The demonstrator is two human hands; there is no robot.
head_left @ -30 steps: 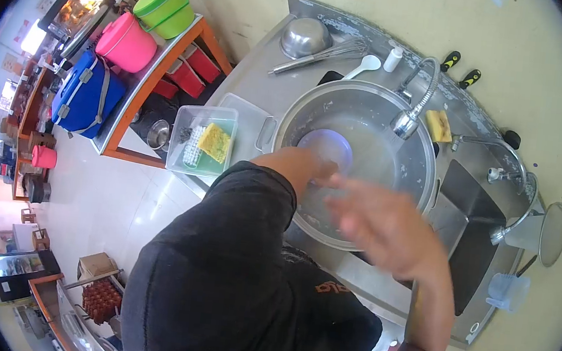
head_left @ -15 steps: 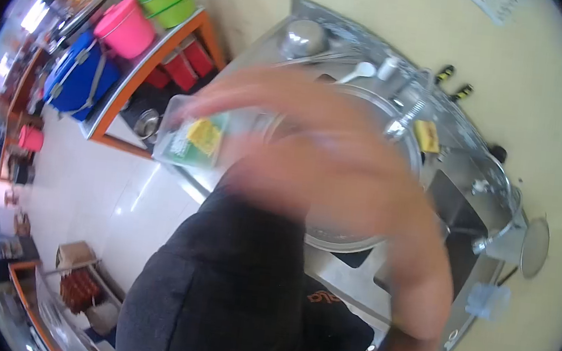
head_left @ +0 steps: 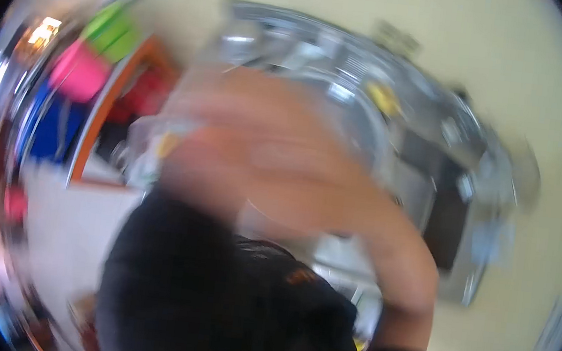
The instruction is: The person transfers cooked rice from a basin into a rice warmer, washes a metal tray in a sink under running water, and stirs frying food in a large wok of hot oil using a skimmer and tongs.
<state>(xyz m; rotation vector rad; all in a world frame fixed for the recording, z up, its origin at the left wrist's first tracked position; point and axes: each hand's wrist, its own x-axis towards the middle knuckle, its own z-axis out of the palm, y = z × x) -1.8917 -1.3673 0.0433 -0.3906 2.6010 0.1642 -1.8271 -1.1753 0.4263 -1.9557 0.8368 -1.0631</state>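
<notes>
Both of my hands are raised close to the camera, smeared by motion. My right hand [head_left: 278, 134] reaches across from the lower right, with its bare forearm bent. My left hand [head_left: 206, 174] comes up out of a black sleeve [head_left: 175, 267] and overlaps the right one; whether they touch I cannot tell. The fingers of both are too blurred to make out, and no held object shows. Behind them, a large round metal basin [head_left: 378, 134] on the steel sink counter is partly covered. A clear plastic box [head_left: 139, 160] with something yellow inside shows beside the hands.
A yellow sponge [head_left: 383, 98] lies behind the basin, near a metal bowl [head_left: 241, 41]. Dark sink basins [head_left: 445, 227] are at the right. Pink [head_left: 81, 71], green [head_left: 112, 31] and blue [head_left: 60, 128] containers stand on an orange-framed table [head_left: 106, 112] at the left.
The view has swung, so the counter and containers sit further left in the picture. Both hands have shifted left in view and remain raised and blurred.
</notes>
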